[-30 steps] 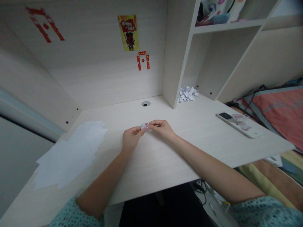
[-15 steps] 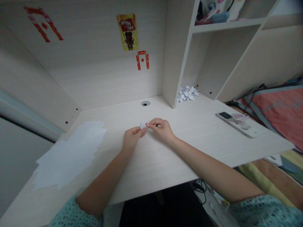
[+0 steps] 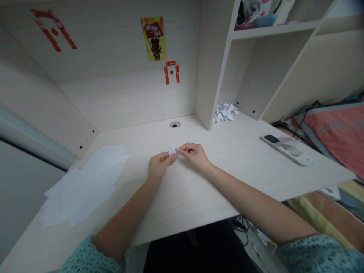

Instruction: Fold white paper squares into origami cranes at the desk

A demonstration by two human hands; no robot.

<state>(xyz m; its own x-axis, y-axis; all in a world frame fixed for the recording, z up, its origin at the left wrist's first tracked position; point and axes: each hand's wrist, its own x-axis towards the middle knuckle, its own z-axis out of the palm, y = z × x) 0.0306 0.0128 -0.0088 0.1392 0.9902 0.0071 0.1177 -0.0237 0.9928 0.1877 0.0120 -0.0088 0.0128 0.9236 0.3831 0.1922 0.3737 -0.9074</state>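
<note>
One left hand (image 3: 159,165), one right hand (image 3: 195,156), on folded paper (image 3: 171,150)

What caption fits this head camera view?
Left hand and right hand pinch a small folded paper over a desk beside white sheets.

**Bedroom study nook, private home or dormitory (cannot tell which)**

Built-in wood-grain worktop (image 3: 184,204) with cable grommet (image 3: 175,124); attached shelf unit (image 3: 210,64) holding personal belongings (image 3: 256,19); poster (image 3: 153,38) and red paper decorations (image 3: 171,72) on back panel; bed with red-and-grey bedding (image 3: 335,132) directly beside worktop; smartphone (image 3: 287,151) and heap of folded paper cranes (image 3: 226,113) lying on top.
</note>
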